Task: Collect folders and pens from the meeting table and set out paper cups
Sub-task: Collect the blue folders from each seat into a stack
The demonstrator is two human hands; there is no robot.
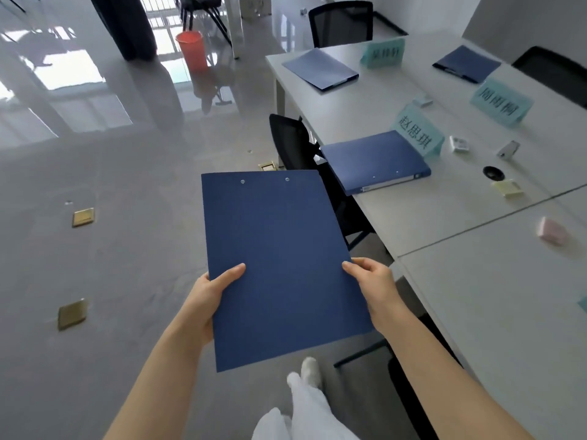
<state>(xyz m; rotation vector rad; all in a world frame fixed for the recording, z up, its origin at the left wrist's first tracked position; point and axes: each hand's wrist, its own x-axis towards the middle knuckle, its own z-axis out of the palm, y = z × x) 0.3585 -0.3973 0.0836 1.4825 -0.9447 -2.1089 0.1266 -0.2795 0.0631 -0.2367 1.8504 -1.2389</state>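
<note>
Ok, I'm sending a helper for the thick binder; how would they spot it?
Start at the long white meeting table, on its near left edge beside the black chair. The thick blue binder lies flat before the closest teal name card. Unlike the thin folders farther along, it has a wide spine with a white label.

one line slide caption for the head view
Both hands, left hand and right hand, hold a dark blue folder beside the meeting table, where three folders remain.
</note>
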